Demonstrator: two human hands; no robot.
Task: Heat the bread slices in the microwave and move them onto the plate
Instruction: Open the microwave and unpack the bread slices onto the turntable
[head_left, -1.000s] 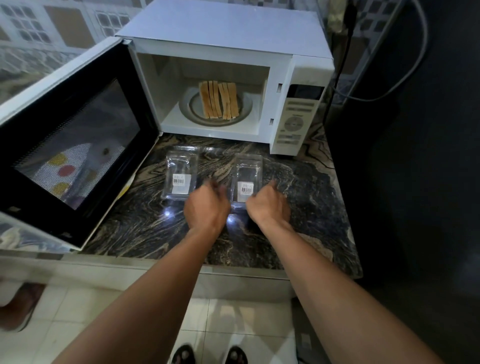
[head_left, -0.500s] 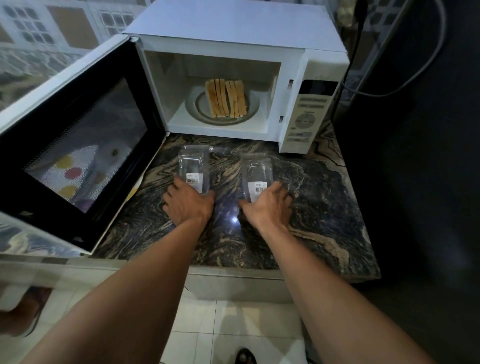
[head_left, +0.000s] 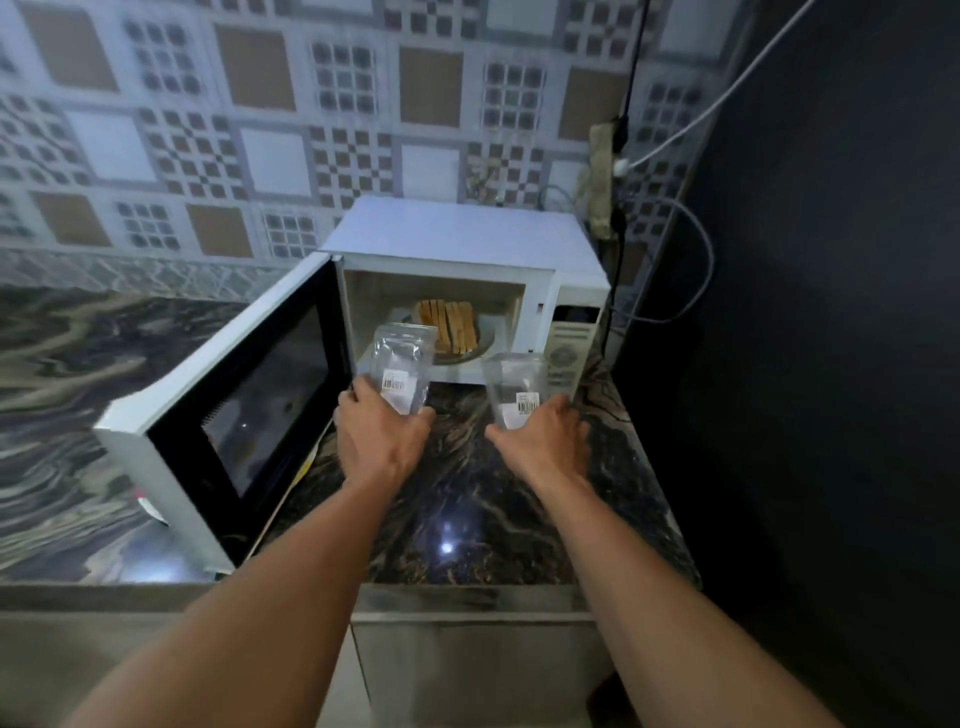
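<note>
Clear plastic in both hands. Left hand (head_left: 382, 441) grips the near end of the left pack (head_left: 402, 364), thumb on the inner edge, fingers curled round the outer edge. A barcode sticker faces up just beyond the knuckles. Right hand (head_left: 543, 441) grips the near end of the right pack (head_left: 517, 387) in the same way, sticker up. Cannot tell what the packs contain. Both are held off the counter (head_left: 467, 519), far ends tilted upward, well apart from each other.

Left pack's far end overlaps the mouth of the microwave (head_left: 467, 244) in this view and hides part of the round tray (head_left: 475, 353) inside. Bread slices (head_left: 449, 325) stand on edge in a tight row on that tray, inside the cavity, touched by neither hand. Door (head_left: 228, 400) is swung wide open to the left, dark window facing the camera. Control panel (head_left: 569, 358) sits just beyond the right pack.

Counter is dark and marbled, with a bright reflection between the forearms. Microwave stands at its back, against a patterned tile wall (head_left: 260, 130). Black cable (head_left: 631, 78) and white cable (head_left: 727, 93) run up the right side, beside a dark wall (head_left: 831, 312).
</note>
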